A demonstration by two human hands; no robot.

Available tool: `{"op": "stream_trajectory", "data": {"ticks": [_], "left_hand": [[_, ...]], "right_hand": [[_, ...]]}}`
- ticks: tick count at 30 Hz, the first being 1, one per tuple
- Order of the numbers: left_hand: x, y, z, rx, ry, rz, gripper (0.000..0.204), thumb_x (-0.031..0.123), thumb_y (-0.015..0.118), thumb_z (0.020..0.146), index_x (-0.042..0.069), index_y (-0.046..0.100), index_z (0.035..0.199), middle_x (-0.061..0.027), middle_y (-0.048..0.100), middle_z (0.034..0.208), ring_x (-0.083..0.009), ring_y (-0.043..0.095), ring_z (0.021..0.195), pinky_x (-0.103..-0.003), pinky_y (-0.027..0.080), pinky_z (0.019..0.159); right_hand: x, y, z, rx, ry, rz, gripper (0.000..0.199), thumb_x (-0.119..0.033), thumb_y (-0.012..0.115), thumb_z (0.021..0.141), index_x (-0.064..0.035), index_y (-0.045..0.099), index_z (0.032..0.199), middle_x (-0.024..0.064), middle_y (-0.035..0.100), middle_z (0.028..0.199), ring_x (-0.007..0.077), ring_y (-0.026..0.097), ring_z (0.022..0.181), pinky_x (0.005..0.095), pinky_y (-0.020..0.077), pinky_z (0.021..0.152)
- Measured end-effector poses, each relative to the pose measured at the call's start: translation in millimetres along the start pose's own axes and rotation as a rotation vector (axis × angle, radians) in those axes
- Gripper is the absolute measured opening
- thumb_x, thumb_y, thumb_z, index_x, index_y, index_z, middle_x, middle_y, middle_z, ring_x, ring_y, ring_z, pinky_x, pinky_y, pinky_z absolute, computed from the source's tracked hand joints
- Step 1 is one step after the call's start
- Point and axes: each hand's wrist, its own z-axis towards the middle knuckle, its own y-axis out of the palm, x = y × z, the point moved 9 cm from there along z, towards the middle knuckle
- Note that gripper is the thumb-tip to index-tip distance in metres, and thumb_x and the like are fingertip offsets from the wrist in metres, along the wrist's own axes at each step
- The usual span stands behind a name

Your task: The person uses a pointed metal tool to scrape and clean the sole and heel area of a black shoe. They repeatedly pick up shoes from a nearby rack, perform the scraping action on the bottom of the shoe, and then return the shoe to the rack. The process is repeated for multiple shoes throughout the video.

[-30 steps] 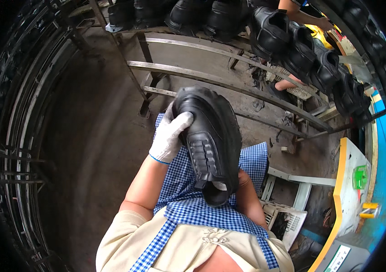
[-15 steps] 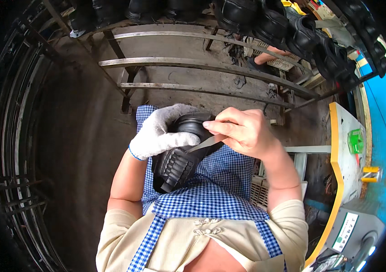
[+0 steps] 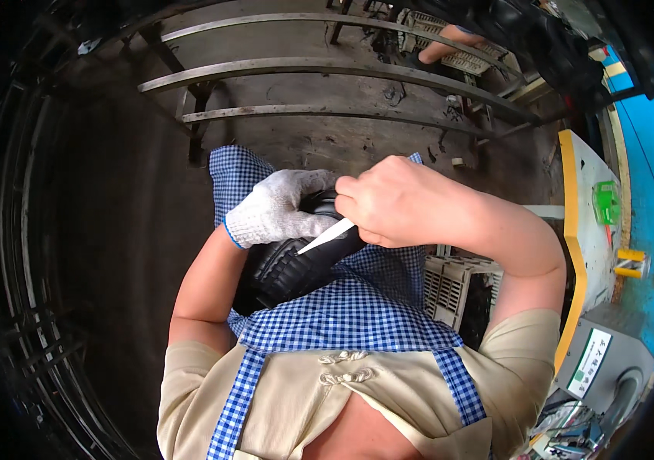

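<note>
A black shoe [image 3: 284,274] rests on my lap over a blue checked apron, its ridged sole turned up. My left hand [image 3: 275,211], in a white knitted glove, is wrapped round the shoe with the thumb across the sole. My bare right hand [image 3: 400,203] is closed on a thin pointed blade [image 3: 328,234] that looks pale and bright. The blade's tip reaches the raised tread blocks of the sole, just below my left thumb. My right hand covers the blade's grip end and part of the shoe.
Metal rack rails [image 3: 342,67] run across in front, with dark shoes [image 3: 541,46] above right. Beyond them shows another person's leg [image 3: 442,47]. A white crate [image 3: 446,287], a yellow-edged white table [image 3: 589,161] and a grey machine [image 3: 611,349] stand at my right.
My right hand has rolled over, its elbow swinging outward to the right, and the blade's tip has moved left onto the tread. The view has tilted, so the rack sits higher.
</note>
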Motion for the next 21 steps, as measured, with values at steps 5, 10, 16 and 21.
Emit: {"op": "stream_trajectory", "data": {"ticks": [5,10,16,21], "left_hand": [[-20.3,5.4,-0.5,-0.017,-0.068,-0.2,0.069,0.032,0.085,0.073,-0.005,0.059,0.125,-0.0132,0.069,0.111,-0.0207,0.064,0.103,-0.035,0.05,0.093],[-22.3,7.1,-2.0,-0.025,-0.143,-0.195,0.068,0.033,0.088,0.07,-0.003,0.061,0.121,-0.009,0.069,0.107,-0.0163,0.063,0.1,-0.032,0.049,0.092],[-17.3,11.6,-0.2,-0.067,-0.106,-0.207,0.068,0.03,0.089,0.069,-0.003,0.061,0.122,-0.0101,0.069,0.11,-0.0181,0.063,0.101,-0.032,0.049,0.094],[-22.2,16.5,-0.2,-0.063,-0.133,-0.31,0.071,0.029,0.09,0.065,-0.003,0.061,0.121,-0.0097,0.068,0.111,-0.018,0.062,0.102,-0.032,0.048,0.095]], "right_hand": [[16.4,13.8,-2.5,0.108,0.025,-0.007,0.018,-0.015,0.068,0.069,-0.0025,0.062,0.08,0.01,0.061,0.075,0.026,0.067,0.07,0.0366,0.0561,0.061],[37.2,20.6,-9.3,0.224,0.075,0.396,0.013,-0.011,0.064,0.067,-0.0035,0.058,0.077,0.0106,0.061,0.074,0.0281,0.064,0.067,0.0366,0.052,0.06],[50.4,36.3,-16.5,0.25,0.131,0.67,0.013,-0.006,0.065,0.067,-0.0019,0.054,0.074,0.0093,0.061,0.075,0.0236,0.061,0.066,0.0334,0.0485,0.059],[51.8,41.3,-19.2,0.249,0.146,0.76,0.015,-0.002,0.067,0.067,-0.0006,0.053,0.074,0.0075,0.059,0.073,0.0193,0.059,0.065,0.0316,0.0481,0.059]]}}
